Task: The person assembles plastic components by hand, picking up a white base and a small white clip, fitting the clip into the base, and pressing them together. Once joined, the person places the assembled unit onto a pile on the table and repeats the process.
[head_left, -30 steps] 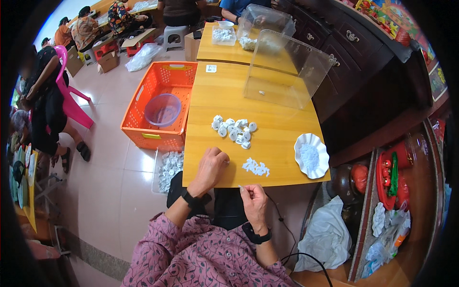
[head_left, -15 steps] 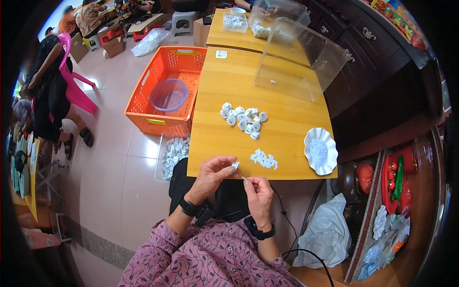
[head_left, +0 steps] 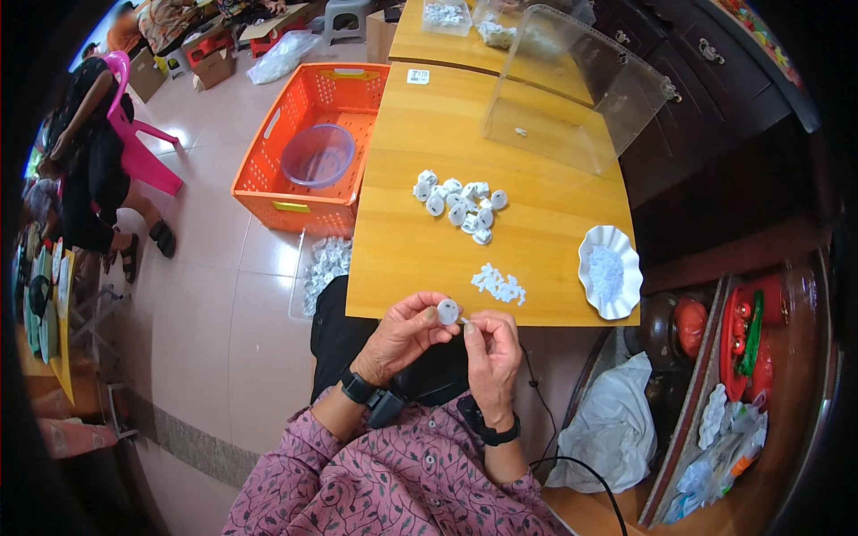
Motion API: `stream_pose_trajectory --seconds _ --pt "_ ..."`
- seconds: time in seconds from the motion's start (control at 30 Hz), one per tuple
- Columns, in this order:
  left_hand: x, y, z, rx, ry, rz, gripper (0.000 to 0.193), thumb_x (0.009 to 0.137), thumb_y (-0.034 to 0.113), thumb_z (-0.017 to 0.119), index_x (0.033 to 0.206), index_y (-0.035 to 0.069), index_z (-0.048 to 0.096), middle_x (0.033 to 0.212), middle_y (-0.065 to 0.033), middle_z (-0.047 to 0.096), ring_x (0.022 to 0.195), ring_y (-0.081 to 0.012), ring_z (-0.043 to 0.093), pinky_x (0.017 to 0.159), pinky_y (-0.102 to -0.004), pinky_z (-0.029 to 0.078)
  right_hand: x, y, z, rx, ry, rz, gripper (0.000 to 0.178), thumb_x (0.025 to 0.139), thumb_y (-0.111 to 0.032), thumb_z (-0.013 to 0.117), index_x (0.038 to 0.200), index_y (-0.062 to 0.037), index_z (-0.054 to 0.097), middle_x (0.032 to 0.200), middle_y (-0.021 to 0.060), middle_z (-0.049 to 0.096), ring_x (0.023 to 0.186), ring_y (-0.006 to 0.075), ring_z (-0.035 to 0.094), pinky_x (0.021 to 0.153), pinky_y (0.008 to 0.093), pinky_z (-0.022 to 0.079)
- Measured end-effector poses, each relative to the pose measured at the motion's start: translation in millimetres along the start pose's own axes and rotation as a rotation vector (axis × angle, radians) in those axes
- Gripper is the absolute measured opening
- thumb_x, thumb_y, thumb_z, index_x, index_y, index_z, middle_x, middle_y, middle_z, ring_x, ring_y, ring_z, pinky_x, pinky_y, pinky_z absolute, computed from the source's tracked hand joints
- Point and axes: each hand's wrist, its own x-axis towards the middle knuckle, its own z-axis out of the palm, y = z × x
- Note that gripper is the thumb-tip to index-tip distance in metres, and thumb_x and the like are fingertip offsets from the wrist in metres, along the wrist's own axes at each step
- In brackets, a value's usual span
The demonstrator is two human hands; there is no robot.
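Observation:
Between thumb and fingers, my left hand [head_left: 402, 334] holds a round white plastic piece [head_left: 448, 312] with small dark slots, its flat face turned up. My right hand [head_left: 492, 353] pinches a tiny white plastic part [head_left: 464, 321] close to the piece's right edge; whether they touch I cannot tell. Both hands are just off the near edge of the yellow table [head_left: 393, 268]. Farther in lies a pile of similar round white pieces [head_left: 458, 207]. Nearer me is a small heap of tiny white parts [head_left: 500, 285], and right of it a scalloped white dish [head_left: 632, 299] holds many small pale bits.
Left of the table stands an orange crate [head_left: 259, 183] with a clear purple bowl [head_left: 318, 156] inside. A clear bin of pieces [head_left: 326, 268] sits below it. A transparent box [head_left: 572, 98] rests at the table's far right. A person [head_left: 98, 161] and pink chair [head_left: 143, 156] are at left.
My left hand has turned the white piece so its round face shows. My right hand has brought the tiny part up near it. The view has shifted slightly.

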Motion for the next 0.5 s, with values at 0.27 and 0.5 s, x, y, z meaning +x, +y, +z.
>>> stream_pose_trajectory --seconds 0.27,0.5 --pt "2 -6 -1 0.071 0.016 0.046 0.029 0.098 0.01 0.066 0.126 0.001 0.061 0.124 -0.0159 0.065 0.108 -0.0239 0.068 0.09 -0.0341 0.06 11 0 0 -0.027 -0.072 -0.028 0.009 0.09 0.0 0.07 0.093 0.0005 0.061 0.103 0.0123 0.062 0.086 0.0199 0.065 0.073 0.0306 0.055" --pt "4 -9 5 0.095 0.071 0.088 0.029 0.098 0.01 0.066 0.126 0.002 0.061 0.127 -0.0147 0.064 0.113 -0.0232 0.066 0.095 -0.0348 0.058 25 6 -3 -0.036 -0.127 -0.036 0.009 0.089 0.001 0.069 0.093 0.0003 0.061 0.103 0.0138 0.063 0.085 0.0222 0.065 0.071 0.0321 0.055"
